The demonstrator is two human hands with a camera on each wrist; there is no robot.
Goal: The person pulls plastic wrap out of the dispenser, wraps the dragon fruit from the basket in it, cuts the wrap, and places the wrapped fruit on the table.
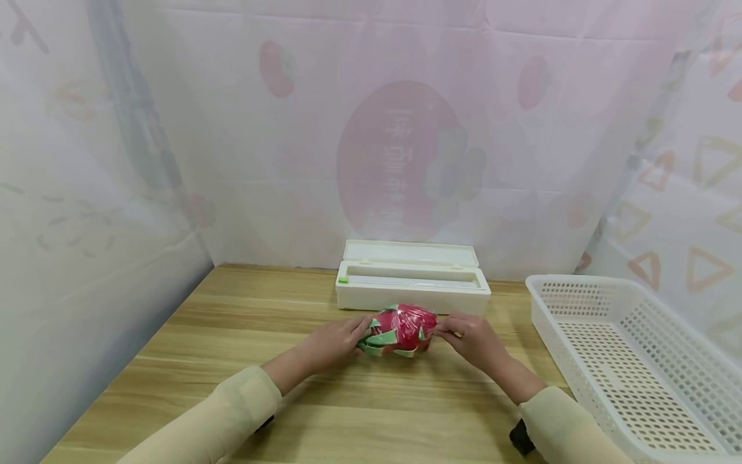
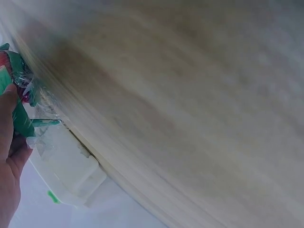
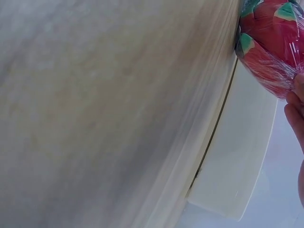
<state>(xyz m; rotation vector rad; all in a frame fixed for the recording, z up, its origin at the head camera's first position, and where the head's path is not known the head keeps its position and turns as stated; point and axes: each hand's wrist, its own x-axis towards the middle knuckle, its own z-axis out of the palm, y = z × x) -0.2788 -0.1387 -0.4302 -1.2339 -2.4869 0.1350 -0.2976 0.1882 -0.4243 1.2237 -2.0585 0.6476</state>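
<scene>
A red dragon fruit (image 1: pixel 406 330) with green scales lies on its side, with shiny clear cling film (image 3: pixel 278 71) stretched around it. My left hand (image 1: pixel 332 343) grips its green-leaved left end, thumb laid against a scale in the left wrist view; loose film (image 2: pixel 46 142) sticks out beside those fingers. At the red right end, my right hand (image 1: pixel 476 340) pinches the gathered film between thumb and fingers. Just behind the fruit stands a white cling film box (image 1: pixel 413 298), its lid (image 1: pixel 411 251) raised and a small green piece (image 1: pixel 343 280) at the left of its slot.
At the right of the wooden table (image 1: pixel 243 309) is a white perforated plastic basket (image 1: pixel 547 322). Printed white cloth (image 1: pixel 278 142) hangs behind the table and along both sides. A dark strap piece (image 1: pixel 522 438) shows under the right sleeve.
</scene>
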